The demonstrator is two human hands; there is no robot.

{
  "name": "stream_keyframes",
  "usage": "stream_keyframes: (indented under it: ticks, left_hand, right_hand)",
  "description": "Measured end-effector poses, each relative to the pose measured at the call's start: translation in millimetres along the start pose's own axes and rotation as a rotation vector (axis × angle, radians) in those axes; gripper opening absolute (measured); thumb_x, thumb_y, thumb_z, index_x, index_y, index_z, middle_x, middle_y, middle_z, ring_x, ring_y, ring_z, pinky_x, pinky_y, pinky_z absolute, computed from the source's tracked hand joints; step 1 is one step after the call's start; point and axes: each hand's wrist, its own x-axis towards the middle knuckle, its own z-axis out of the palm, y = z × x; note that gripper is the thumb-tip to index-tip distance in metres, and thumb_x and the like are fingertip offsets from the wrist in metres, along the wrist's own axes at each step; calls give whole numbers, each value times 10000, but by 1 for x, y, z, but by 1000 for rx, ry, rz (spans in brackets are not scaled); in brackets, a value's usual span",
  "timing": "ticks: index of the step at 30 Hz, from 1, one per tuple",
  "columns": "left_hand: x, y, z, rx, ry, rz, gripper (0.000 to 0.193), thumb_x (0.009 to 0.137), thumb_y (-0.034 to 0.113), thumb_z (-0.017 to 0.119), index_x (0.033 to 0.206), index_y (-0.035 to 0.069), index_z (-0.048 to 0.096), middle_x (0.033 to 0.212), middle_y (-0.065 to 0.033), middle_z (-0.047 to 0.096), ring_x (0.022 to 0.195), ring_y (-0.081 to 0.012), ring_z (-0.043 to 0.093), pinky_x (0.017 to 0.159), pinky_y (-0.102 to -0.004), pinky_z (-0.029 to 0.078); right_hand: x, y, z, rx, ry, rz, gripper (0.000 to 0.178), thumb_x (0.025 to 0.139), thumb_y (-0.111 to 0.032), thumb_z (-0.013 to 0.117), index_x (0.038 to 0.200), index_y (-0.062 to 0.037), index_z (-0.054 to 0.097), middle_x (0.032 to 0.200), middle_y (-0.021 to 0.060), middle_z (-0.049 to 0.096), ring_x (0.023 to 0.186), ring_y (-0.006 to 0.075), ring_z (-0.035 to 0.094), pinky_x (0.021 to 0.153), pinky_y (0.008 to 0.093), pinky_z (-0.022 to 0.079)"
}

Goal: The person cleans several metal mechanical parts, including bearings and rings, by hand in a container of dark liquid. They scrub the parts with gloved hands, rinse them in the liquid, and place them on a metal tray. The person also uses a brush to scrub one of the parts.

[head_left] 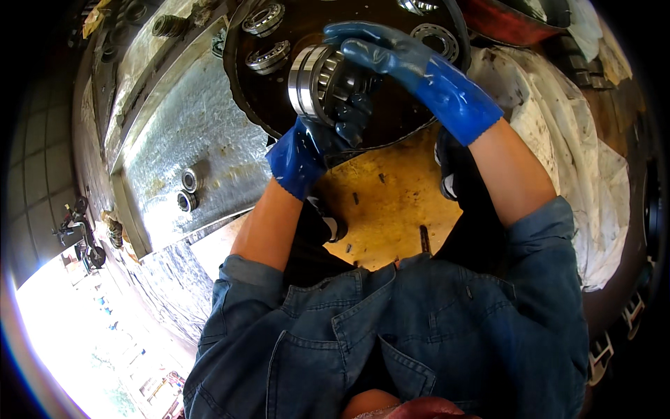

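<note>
A large shiny roller bearing with grooved outer rings and visible rollers is held up over a dark round basin. My left hand, in a blue rubber glove wet with dark liquid, grips the bearing from below and its right side. My right hand, gloved the same way, reaches across the top with fingers stretched out along the bearing's upper edge; whether they press on it I cannot tell. Smaller bearings sit in the basin to the left, and a bearing ring lies behind my right hand.
Left of the basin is a metal sheet surface with two small bearings on it. A dirty white cloth or sack hangs at the right. A red container stands at the far right. Below lies a yellowish stained floor.
</note>
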Motion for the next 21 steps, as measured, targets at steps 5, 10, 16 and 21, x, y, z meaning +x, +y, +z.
stream_keyframes:
  ticks: [5,10,16,21]
  left_hand:
    - [0,-8,4,-6,-23,-66,472,965,356,600,1343,92,503,927,14,555,695,-68,548,562,-265,449]
    - [3,-14,2,17,-52,-67,454,970,339,600,1333,88,499,940,-3,560,709,-70,556,546,-238,441]
    - [1,-24,14,-21,-52,-91,348,969,304,594,1186,36,545,904,-15,560,653,-67,549,539,-236,457]
    - [-8,-28,20,-109,-11,-86,268,969,292,584,1012,30,543,839,-26,553,616,-73,541,528,-243,460]
  right_hand:
    - [-9,-19,5,238,-97,8,636,829,-499,745,1347,-153,616,1251,115,671,1230,258,602,1084,418,481]
    - [-11,-14,7,217,-76,-9,544,855,-472,721,1320,-200,641,1224,79,686,1182,237,634,1046,393,517]
    - [-3,-4,12,222,-85,-107,517,891,-436,690,1307,-135,635,1280,92,660,1201,222,628,1054,397,520]
    - [-13,-30,9,349,-72,134,511,893,-423,697,1298,-118,638,1313,102,638,1210,227,623,1063,396,513]
